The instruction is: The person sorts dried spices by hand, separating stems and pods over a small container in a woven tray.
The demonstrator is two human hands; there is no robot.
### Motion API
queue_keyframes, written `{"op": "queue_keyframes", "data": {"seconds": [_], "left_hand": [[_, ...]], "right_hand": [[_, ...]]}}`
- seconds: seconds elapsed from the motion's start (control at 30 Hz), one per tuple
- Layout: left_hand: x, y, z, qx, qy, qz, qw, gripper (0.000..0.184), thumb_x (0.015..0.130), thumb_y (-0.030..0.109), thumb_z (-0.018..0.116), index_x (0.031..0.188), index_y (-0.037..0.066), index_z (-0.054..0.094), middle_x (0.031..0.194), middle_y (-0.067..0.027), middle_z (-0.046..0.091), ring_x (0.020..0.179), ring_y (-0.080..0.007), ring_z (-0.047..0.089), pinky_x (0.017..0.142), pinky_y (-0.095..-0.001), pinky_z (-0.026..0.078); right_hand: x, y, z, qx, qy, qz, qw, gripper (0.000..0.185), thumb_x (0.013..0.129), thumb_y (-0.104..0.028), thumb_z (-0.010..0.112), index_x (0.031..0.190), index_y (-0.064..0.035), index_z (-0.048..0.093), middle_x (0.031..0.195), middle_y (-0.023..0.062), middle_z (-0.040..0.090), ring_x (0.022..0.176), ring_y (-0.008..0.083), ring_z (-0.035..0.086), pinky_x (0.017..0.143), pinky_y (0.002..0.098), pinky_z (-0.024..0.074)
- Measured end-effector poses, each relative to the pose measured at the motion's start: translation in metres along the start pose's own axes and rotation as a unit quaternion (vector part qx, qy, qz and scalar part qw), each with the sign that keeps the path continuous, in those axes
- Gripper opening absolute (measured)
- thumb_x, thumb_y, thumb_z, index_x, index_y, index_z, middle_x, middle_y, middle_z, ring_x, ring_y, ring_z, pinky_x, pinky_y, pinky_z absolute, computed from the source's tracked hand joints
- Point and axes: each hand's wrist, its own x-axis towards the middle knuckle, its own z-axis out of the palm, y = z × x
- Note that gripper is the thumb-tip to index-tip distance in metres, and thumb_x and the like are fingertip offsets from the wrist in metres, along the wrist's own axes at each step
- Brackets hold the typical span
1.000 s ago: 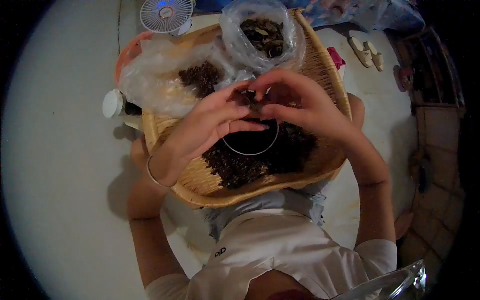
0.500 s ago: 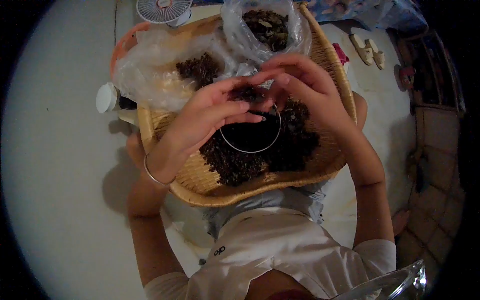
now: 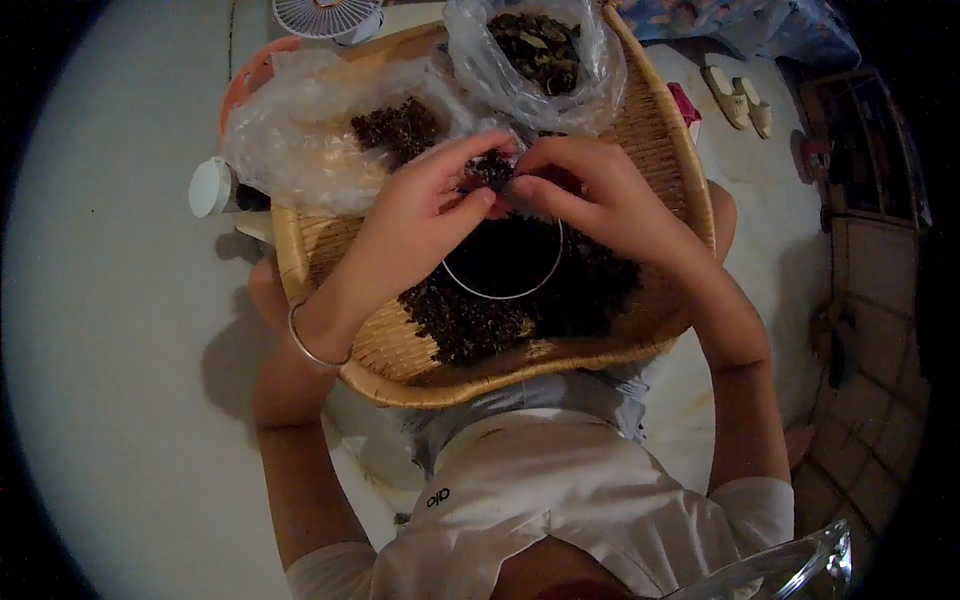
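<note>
My left hand (image 3: pixel 425 215) curls its fingers around a small clump of dark dried plant bits (image 3: pixel 490 170). The fingertips of my right hand (image 3: pixel 595 195) are pinched together at the right side of that clump. Right below both hands sits a round dark bowl (image 3: pixel 500 262) with a thin pale rim; its inside is too dark to make out. Around the bowl, a heap of dark dried plant material (image 3: pixel 465 325) lies in the wicker basket (image 3: pixel 400 385), which rests across my lap.
At the basket's far end stands an opened plastic bag (image 3: pixel 600 85) with brownish dried leaves (image 3: pixel 540 55). Left of it lies a crumpled clear bag (image 3: pixel 300 140) with another dark clump (image 3: pixel 395 130). Beyond are a small fan (image 3: pixel 325 15), a white lid (image 3: pixel 210 188) and slippers (image 3: pixel 738 100).
My fingers have come down and closed in around the dark clump. My right hand has dropped from a raised arch to a pinch beside my left fingertips.
</note>
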Motion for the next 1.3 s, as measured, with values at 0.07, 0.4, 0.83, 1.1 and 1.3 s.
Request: {"op": "queue_keyframes", "data": {"seconds": [0.07,0.4,0.83,1.1,1.3], "left_hand": [[0.000,-0.001,0.001,0.044,0.023,0.035,0.998,0.045,0.082,-0.004,0.048,0.125,0.003,0.039,0.118,-0.0078,0.048,0.090,-0.0123,0.054,0.080,-0.0256,0.047],[-0.001,0.009,0.006,0.214,0.084,0.095,0.969,0.047,0.078,-0.005,0.047,0.123,0.008,0.041,0.112,-0.0117,0.048,0.077,-0.0180,0.055,0.069,-0.0271,0.046],[-0.002,0.010,0.006,0.270,0.096,0.104,0.953,0.047,0.077,-0.005,0.049,0.121,0.008,0.042,0.109,-0.0129,0.048,0.075,-0.0202,0.055,0.069,-0.0284,0.046],[0.000,0.008,0.005,0.255,0.104,0.100,0.956,0.047,0.077,-0.007,0.048,0.121,0.009,0.043,0.108,-0.0122,0.049,0.075,-0.0188,0.057,0.068,-0.0275,0.046],[0.000,0.009,0.005,0.252,0.103,0.090,0.958,0.047,0.077,-0.007,0.048,0.121,0.008,0.043,0.107,-0.0117,0.050,0.074,-0.0186,0.057,0.068,-0.0274,0.047]], "right_hand": [[0.000,0.000,0.000,0.004,-0.008,0.013,1.000,0.020,0.081,-0.021,0.058,0.087,-0.0016,0.057,0.072,0.0119,0.058,0.065,0.0216,0.057,0.059,0.0310,0.0441],[-0.003,0.011,0.006,0.070,-0.021,0.040,0.997,0.018,0.081,-0.018,0.055,0.086,-0.0009,0.058,0.072,0.0116,0.059,0.065,0.0178,0.058,0.061,0.0298,0.0447],[-0.002,0.010,0.009,0.086,-0.029,0.058,0.994,0.018,0.081,-0.018,0.055,0.085,-0.0006,0.058,0.066,0.0077,0.059,0.061,0.0134,0.057,0.058,0.0274,0.0453],[-0.003,0.010,0.009,0.116,-0.046,0.095,0.988,0.016,0.081,-0.016,0.054,0.087,-0.0011,0.057,0.069,0.0056,0.060,0.061,0.0110,0.056,0.055,0.0257,0.0457],[-0.005,0.012,0.010,0.179,-0.059,0.136,0.973,0.017,0.081,-0.017,0.054,0.091,-0.0023,0.056,0.071,0.0043,0.060,0.057,0.0090,0.056,0.047,0.0226,0.0462]]}}
